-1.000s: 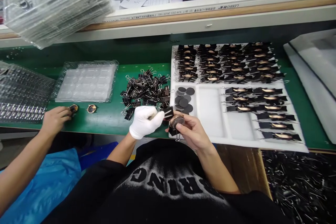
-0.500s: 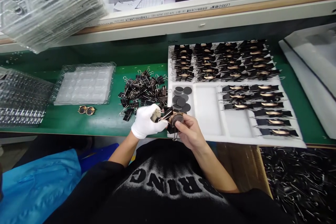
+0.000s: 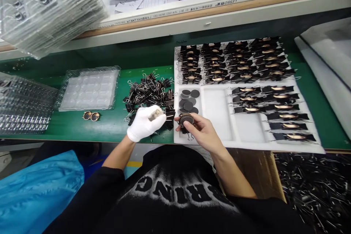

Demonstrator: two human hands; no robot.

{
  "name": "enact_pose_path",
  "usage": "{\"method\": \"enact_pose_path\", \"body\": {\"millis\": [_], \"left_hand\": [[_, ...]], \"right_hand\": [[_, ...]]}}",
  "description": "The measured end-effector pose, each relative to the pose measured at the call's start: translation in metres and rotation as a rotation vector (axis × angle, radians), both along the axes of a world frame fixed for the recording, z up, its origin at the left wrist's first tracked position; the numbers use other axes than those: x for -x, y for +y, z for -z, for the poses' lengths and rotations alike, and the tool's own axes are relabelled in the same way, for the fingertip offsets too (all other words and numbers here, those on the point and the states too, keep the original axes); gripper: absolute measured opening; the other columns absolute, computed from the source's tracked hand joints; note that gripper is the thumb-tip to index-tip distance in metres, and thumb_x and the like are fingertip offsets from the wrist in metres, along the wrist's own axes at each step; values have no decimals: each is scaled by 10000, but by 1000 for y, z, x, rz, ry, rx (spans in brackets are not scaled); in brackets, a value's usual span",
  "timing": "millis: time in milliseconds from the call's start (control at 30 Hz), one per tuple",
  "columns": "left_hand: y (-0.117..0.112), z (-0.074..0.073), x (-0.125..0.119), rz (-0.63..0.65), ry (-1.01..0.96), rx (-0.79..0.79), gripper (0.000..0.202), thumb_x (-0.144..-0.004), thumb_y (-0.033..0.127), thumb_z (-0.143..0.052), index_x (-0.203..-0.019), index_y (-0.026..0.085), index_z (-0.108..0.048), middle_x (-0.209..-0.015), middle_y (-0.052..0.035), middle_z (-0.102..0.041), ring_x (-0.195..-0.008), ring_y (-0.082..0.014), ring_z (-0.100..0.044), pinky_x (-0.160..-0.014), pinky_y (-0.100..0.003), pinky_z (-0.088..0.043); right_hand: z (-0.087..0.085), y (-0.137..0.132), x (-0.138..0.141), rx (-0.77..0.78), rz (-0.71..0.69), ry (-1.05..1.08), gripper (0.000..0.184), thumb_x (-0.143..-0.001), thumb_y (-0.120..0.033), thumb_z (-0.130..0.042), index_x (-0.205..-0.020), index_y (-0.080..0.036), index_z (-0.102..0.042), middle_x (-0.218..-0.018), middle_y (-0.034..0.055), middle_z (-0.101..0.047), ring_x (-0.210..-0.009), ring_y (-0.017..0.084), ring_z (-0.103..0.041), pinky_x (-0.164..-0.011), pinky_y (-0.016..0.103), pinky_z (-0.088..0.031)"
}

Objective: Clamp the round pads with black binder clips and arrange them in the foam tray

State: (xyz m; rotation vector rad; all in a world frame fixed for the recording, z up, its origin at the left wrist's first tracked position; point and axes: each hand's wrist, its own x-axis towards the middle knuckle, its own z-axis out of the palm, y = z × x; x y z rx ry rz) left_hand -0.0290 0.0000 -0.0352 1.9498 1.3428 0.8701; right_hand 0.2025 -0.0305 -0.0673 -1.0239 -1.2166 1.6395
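Note:
My left hand (image 3: 144,122), in a white glove with some fingertips bare, is closed on the wire handles of a black binder clip (image 3: 170,117) held just left of the round piece. Bare fingers of my right hand (image 3: 204,131) grip a round gold-rimmed piece (image 3: 187,118) with dark discs, thumb pressed on its face. Wire handles of another clip (image 3: 190,136) stick out below that piece. A pile of binder clips (image 3: 149,89) lies behind my left hand. Loose dark discs (image 3: 189,104) lie in the white foam tray (image 3: 216,117), just beyond my right hand.
Clipped gold-rimmed pieces (image 3: 248,99) stand in rows across the tray. To the left are folding round glasses (image 3: 91,116), a clear blister tray (image 3: 89,89) and stacked clear trays (image 3: 27,104). A shelf edge (image 3: 192,29) runs along the back. A box of clips (image 3: 315,190) sits lower right.
My left hand has moved left with its binder clip, away from the round piece. My right hand still holds that piece, now tilted with its disc face more toward me.

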Motion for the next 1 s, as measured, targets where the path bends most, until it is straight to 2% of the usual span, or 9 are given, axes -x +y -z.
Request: {"method": "enact_pose_path", "body": {"millis": [100, 200, 333, 567, 767, 867, 1000], "left_hand": [[7, -15, 7, 201, 108, -6, 209, -881, 264, -654, -694, 189, -598, -522, 77, -501, -472, -63, -391, -479, -208, -334], [15, -29, 7, 380, 211, -29, 195, -902, 281, -672, -735, 192, -626, -511, 91, -500, -469, -57, -413, -496, -199, -356], [25, -43, 1, 503, 295, -74, 268, -922, 355, -685, -717, 200, -610, -500, 90, -505, -453, -64, -445, -493, -218, -353], [29, -51, -8, 594, 297, -45, 317, -949, 360, -669, -689, 196, -591, -495, 85, -509, -446, -58, -434, -481, -213, -337], [31, -45, -13, 533, 293, 19, 342, -926, 364, -665, -654, 195, -544, -497, 84, -474, -458, -61, -374, -482, -217, -316], [31, -42, -15, 502, 295, 64, 347, -923, 368, -649, -646, 192, -535, -502, 85, -426, -476, -64, -341, -488, -215, -308], [30, -38, -13, 519, 261, 106, 315, -918, 353, -658, -668, 186, -563, -511, 87, -443, -485, -59, -351, -494, -203, -317]], "right_hand": [[-3, 7, -10, -93, -82, -154, 247, -967, -454, -706, -980, -215, -768, -864, 40, -766, -809, 206, -711, -750, 320, -538], [-4, 11, -16, -227, -153, -264, 210, -966, -414, -705, -920, -217, -763, -861, 21, -754, -815, 200, -683, -757, 306, -507], [-4, 11, -17, -310, -188, -318, 248, -966, -434, -700, -886, -203, -747, -819, 8, -737, -758, 176, -648, -715, 276, -464], [-6, 7, -19, -321, -188, -345, 257, -959, -415, -701, -825, -198, -739, -723, -15, -672, -679, 140, -562, -639, 252, -389], [-6, 10, -21, -310, -205, -360, 240, -949, -388, -696, -813, -191, -719, -720, -12, -681, -667, 138, -558, -619, 252, -368], [-8, 11, -21, -297, -209, -349, 233, -923, -350, -715, -761, -190, -666, -687, -33, -620, -651, 121, -525, -605, 247, -340], [-11, 12, -21, -292, -215, -332, 238, -889, -306, -738, -719, -185, -623, -667, -51, -552, -633, 101, -470, -593, 247, -304]]}}
